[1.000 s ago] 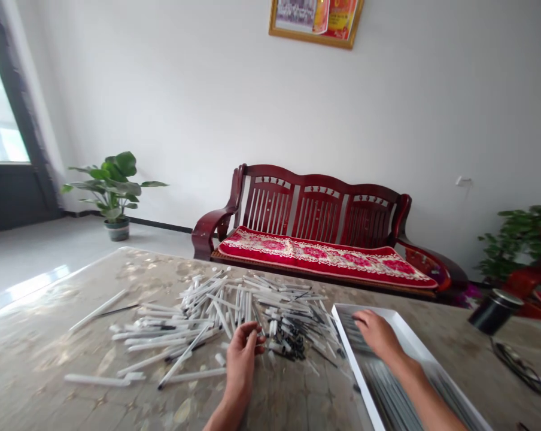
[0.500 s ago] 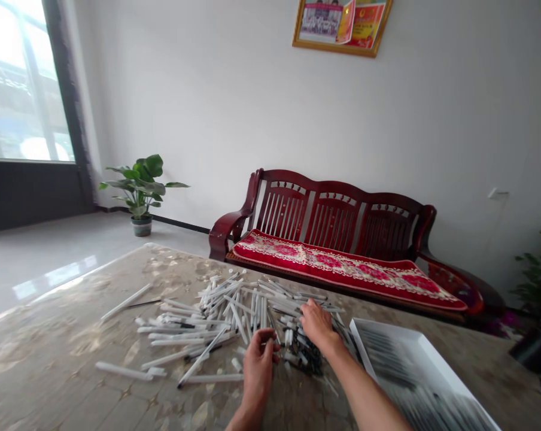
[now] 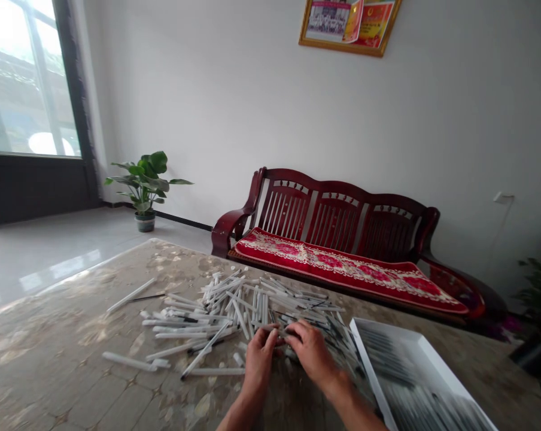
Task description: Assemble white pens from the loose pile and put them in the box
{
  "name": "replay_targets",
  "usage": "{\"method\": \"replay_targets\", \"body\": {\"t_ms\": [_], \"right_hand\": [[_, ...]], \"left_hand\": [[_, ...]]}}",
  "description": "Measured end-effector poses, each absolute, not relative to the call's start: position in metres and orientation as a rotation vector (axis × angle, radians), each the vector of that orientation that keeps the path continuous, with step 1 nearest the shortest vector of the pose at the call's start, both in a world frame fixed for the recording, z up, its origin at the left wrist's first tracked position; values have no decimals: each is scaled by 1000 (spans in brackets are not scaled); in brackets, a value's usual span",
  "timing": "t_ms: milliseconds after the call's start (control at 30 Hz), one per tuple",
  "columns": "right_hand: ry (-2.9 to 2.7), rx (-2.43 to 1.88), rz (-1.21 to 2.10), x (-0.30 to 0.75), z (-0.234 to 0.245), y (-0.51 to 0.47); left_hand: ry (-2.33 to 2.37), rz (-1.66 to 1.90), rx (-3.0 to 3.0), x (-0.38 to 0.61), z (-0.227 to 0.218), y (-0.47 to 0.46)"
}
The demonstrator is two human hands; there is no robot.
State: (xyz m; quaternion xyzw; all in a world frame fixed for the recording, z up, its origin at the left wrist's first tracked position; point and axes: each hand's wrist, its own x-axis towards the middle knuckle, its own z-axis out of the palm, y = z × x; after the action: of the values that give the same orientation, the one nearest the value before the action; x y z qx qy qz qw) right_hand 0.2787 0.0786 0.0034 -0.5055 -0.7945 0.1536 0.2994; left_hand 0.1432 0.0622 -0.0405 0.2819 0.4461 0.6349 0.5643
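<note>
A loose heap of white plastic pen barrels and thin black-tipped refills (image 3: 239, 308) lies on a marble-patterned table (image 3: 68, 335). My left hand (image 3: 261, 353) is at the near edge of the heap, its fingers curled. My right hand (image 3: 310, 350) sits beside it, and the fingertips of both hands nearly meet among the pens. Whatever lies between my fingers is hidden. A longer white tube (image 3: 129, 361) and a slanted pen (image 3: 205, 351) lie apart from the heap, nearer me.
To the right of my hands stands a white tray (image 3: 368, 359) holding rows of dark-tipped pens, blurred in this view. A black canister (image 3: 538, 353) is at the right edge. Beyond the table are a red wooden bench (image 3: 337, 203) and a potted plant (image 3: 145, 191).
My right hand has moved left from the white tray to the heap, next to my left hand. The view has turned, so the tray sits further right in the picture.
</note>
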Motion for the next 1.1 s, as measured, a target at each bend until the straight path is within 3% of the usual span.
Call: {"method": "replay_targets", "body": {"t_ms": [633, 1100], "right_hand": [[-2161, -2173, 33, 340, 16, 76], [-2255, -2204, 0, 343, 12, 70]], "left_hand": [[978, 1659, 380, 142, -44, 62], [1029, 1637, 431, 142, -37, 59]]}}
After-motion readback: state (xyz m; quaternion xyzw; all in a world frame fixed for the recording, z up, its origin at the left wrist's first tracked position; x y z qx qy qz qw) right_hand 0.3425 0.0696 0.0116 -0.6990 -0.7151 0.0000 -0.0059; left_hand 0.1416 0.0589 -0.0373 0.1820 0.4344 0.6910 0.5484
